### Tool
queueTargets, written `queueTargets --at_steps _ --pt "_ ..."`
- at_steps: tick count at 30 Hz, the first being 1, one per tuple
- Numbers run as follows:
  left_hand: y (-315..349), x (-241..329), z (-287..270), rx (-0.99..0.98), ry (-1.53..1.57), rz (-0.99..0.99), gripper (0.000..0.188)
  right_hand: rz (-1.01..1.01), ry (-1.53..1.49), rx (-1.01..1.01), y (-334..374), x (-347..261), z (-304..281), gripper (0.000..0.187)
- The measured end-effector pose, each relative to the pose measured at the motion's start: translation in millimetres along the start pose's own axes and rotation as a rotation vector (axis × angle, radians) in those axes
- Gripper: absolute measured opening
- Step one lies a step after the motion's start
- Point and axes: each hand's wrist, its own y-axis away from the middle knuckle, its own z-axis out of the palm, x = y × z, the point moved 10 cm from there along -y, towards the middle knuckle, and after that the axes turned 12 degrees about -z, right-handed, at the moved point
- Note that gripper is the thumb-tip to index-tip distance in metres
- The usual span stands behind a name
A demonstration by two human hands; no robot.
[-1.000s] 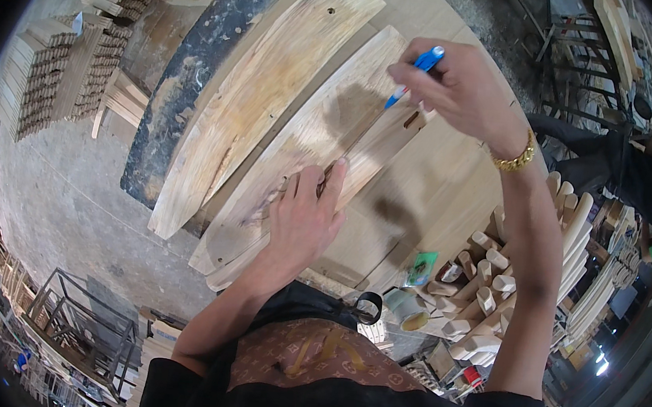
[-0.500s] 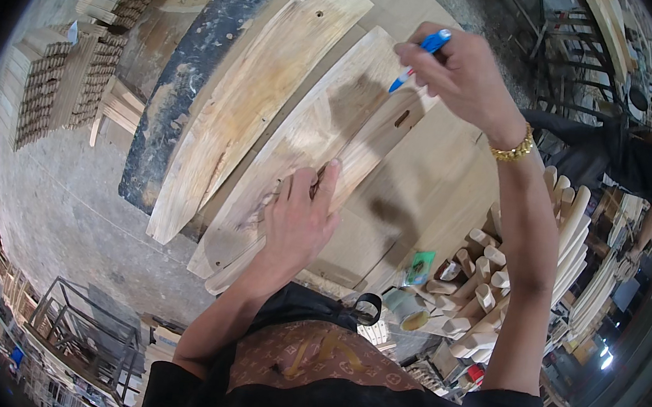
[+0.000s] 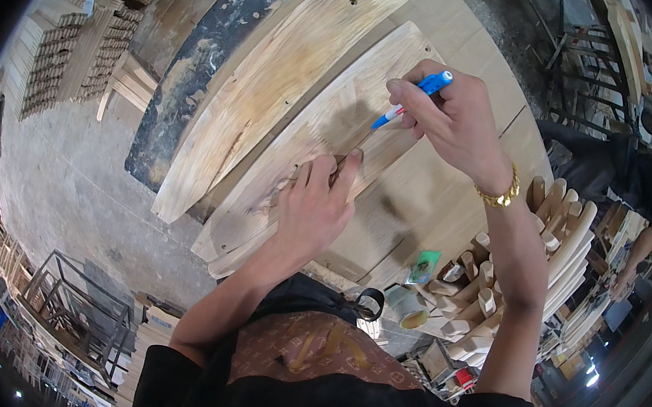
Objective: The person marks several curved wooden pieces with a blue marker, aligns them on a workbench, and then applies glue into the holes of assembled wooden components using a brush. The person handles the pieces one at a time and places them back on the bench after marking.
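My right hand point(image 3: 462, 122) is closed around a blue and white pen point(image 3: 412, 101), its tip pointing down at a pale curved wooden board point(image 3: 337, 93). Along that board's right side lies a narrower wooden strip point(image 3: 383, 152). My left hand point(image 3: 318, 203) presses on the strip and the board with its fingers apart, just short of the pen tip. Whether the tip touches the wood I cannot tell. A second curved board point(image 3: 285, 64), with a small hole near its far end, lies to the left, a gap between the two.
The boards rest on a brown tabletop point(image 3: 454, 193) with a dark, stained panel point(image 3: 187, 86) at its left. Rounded wooden pieces point(image 3: 483, 299), a green packet point(image 3: 424, 267) and a tin point(image 3: 409, 307) are at the right. Stacked slats point(image 3: 79, 58) stand far left. Another person's arm point(image 3: 637, 256) shows at far right.
My right hand has brought the pen nearer to my left hand, along the strip's edge. My left hand stays pressed on the wood. The whole view has shifted slightly.
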Motion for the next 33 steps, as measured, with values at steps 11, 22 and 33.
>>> queueTargets --at_steps 11,22,33 --pt "1 -3 4 -0.018 -0.006 -0.018 0.07 0.192 -0.066 -0.129 -6 23 33 0.038" --pt "1 -4 5 -0.035 -0.012 -0.023 0.071 0.219 0.002 -0.182 -16 26 30 0.041" --pt "1 -3 6 -0.06 -0.005 -0.009 0.072 0.055 -0.03 -0.211 -15 18 39 0.038"
